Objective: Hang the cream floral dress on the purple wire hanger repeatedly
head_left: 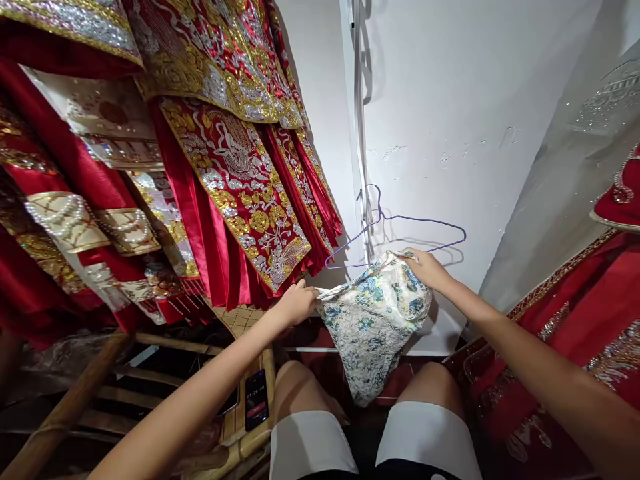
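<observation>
A white floral garment [370, 327] with blue and green print hangs stretched between my two hands, in front of my knees; its exact cut is hard to make out. My left hand [299, 303] is closed on its left upper edge. At the upper right edge, my right hand [426, 268] pinches the same cloth. Just behind and above the garment, a thin purple clothes hanger [420, 220] hangs by the white wall. The cloth covers part of the hanger's lower bar.
Red and gold embroidered costumes [240, 180] hang close on the left. More red embroidered clothing [600, 300] stands at the right. A metal rail [359, 107] runs up the wall [450, 93]. Low at left, a phone [257, 399] lies on a bamboo rack [235, 433].
</observation>
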Demonstrator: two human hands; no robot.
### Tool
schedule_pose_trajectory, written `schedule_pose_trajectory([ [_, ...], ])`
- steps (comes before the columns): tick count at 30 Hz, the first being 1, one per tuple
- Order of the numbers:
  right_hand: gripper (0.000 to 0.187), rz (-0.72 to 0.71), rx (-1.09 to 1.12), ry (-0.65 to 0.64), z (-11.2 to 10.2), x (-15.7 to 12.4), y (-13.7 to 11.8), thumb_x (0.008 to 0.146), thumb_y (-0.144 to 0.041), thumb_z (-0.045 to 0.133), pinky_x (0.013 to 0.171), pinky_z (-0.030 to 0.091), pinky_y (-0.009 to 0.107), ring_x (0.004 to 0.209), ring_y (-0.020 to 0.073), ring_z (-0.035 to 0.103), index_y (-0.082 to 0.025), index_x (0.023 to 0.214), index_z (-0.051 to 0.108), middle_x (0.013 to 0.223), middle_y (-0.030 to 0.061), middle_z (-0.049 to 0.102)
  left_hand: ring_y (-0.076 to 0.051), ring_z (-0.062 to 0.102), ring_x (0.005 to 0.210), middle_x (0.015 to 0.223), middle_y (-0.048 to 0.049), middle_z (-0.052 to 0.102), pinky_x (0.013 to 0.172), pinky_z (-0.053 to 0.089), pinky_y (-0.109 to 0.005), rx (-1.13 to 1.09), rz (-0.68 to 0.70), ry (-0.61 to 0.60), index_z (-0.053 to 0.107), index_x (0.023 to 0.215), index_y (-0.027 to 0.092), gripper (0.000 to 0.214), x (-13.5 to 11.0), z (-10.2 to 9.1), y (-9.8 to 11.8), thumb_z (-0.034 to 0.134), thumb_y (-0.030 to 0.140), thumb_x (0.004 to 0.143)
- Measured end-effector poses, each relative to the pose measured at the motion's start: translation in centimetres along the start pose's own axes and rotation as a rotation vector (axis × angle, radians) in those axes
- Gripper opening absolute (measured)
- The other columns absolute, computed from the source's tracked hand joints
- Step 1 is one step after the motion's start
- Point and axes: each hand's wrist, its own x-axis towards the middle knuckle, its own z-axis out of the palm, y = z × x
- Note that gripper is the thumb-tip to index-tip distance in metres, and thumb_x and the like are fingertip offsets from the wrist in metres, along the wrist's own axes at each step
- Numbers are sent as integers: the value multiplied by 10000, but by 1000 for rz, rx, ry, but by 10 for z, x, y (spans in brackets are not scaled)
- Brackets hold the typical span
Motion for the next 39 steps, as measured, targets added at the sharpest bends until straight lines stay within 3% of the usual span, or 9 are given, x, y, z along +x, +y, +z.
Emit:
schedule_pose_trajectory([
  [5,217,1,45,35,-6,-9,-8,880,-364,562,740,492,334,829,268,656,-208,865,711,802,50,736,-286,586,989,1133,-129,727,905,473,-411,42,-29,57,731,964,189,303,18,-10,-11,432,234,967],
  [10,222,-8,115,24,-2,-34,-24,898,-365,549,730,481,324,848,260,657,-202,898,700,874,58,743,-299,580,1212,1509,-102,536,1022,485,-444,48,0,281,599,1362,179,512,28,-34,-12,397,102,899],
  [14,236,15,119,7,2,-52,-45,925,-360,509,709,475,311,849,249,662,-217,979,689,938,55,749,-233,452,1424,1593,-86,431,1186,380,-413,-3,150,418,462,1488,160,629,26,-51,-2,343,58,879],
  [17,221,58,35,22,0,-57,-54,922,-367,514,655,454,303,756,241,649,-231,990,674,865,49,740,-209,441,1440,1581,-86,448,1199,382,-394,-40,194,438,515,1426,162,591,20,-57,0,352,63,867],
  [21,204,64,-106,69,-5,-53,-51,901,-399,551,632,427,304,720,258,635,-243,965,666,777,53,718,-242,464,1426,1543,-102,498,1210,379,-419,6,154,420,645,1167,155,439,7,-58,-10,385,57,826],
  [29,189,43,-116,38,14,-46,-61,893,-389,531,620,400,302,691,253,621,-232,831,617,719,55,687,-233,464,1429,1587,-93,437,1200,390,-420,-96,128,374,610,1004,183,298,-20,-64,-12,322,175,929],
  [33,137,21,15,-12,31,-50,-77,851,-291,544,652,431,302,718,236,635,-229,889,661,798,47,724,-234,405,1469,1642,-100,335,1182,394,-428,-300,158,456,591,1112,177,323,6,-69,-3,314,187,947],
  [36,180,59,77,-21,40,-53,-82,811,-237,533,606,431,297,636,207,601,-222,913,681,776,31,722,-254,506,1381,1510,-138,519,1130,425,-455,-450,173,521,563,1219,170,352,43,-69,4,324,216,964],
  [39,217,72,211,1,38,-53,-82,796,-218,515,652,487,310,737,222,645,-200,905,702,878,55,745,-251,636,1168,1293,-141,665,1001,496,-414,-541,182,528,527,1272,159,352,74,-64,11,348,261,986],
])
